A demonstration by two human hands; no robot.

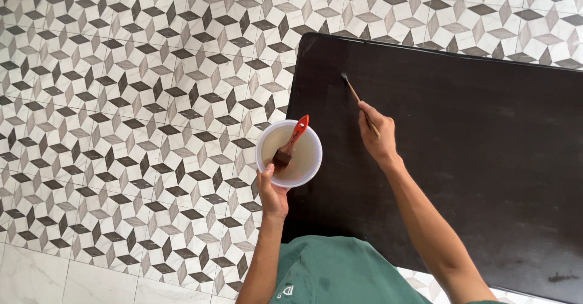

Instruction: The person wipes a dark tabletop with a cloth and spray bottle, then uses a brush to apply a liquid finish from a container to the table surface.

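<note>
Nearest the camera, the left hand (272, 193) gripped the near rim of a round white tub (289, 153), thumb hooked over the edge and fingers closed beneath it, holding it level just off the left edge of the dark board (461, 158). A flat brush with an orange handle (291, 141) lay inside the tub, bristles down in the pale liquid, handle tilted up to the right. Beyond that, the right hand (378, 139) was closed around a thin wooden-handled brush (359, 102), pinched like a pen, its small tip touching the board near the far left corner. The board lay flat over a patterned tile floor (121, 97). To work that edge well, I judged the strokes should stay light and run along the board's length, with the tip kept short of the rim so nothing dripped onto the tiles, and the tub held steady and close for reloading
</note>
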